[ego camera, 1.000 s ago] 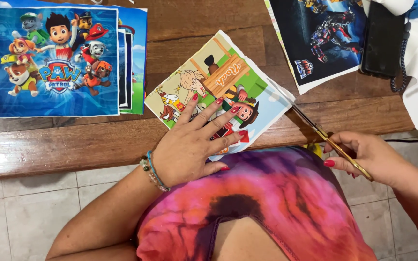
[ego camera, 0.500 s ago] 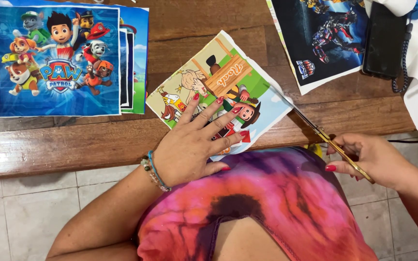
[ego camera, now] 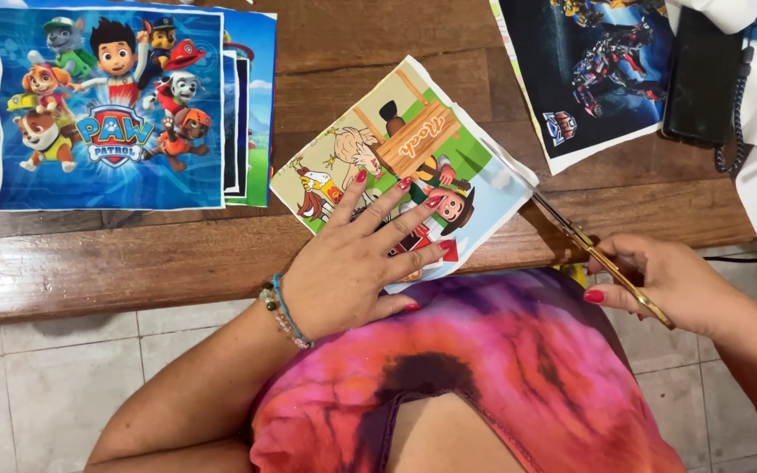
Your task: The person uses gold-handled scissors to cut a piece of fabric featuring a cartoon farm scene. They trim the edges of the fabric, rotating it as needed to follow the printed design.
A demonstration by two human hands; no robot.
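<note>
At frame centre we see the cartoon print (ego camera: 413, 166) lying tilted on the wooden table (ego camera: 133, 263), its lower edge overhanging. Our left hand (ego camera: 357, 263) presses flat on it, fingers spread, grasping nothing. At right, our right hand (ego camera: 672, 285) grips scissors (ego camera: 593, 250), blades at the print's right edge.

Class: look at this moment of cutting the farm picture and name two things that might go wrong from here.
The scissors bite at the farm picture's right edge, so a crooked cut might clip the printed figures. The left hand pins only the near part, which overhangs the table edge; the sheet might shift or tear.
</note>
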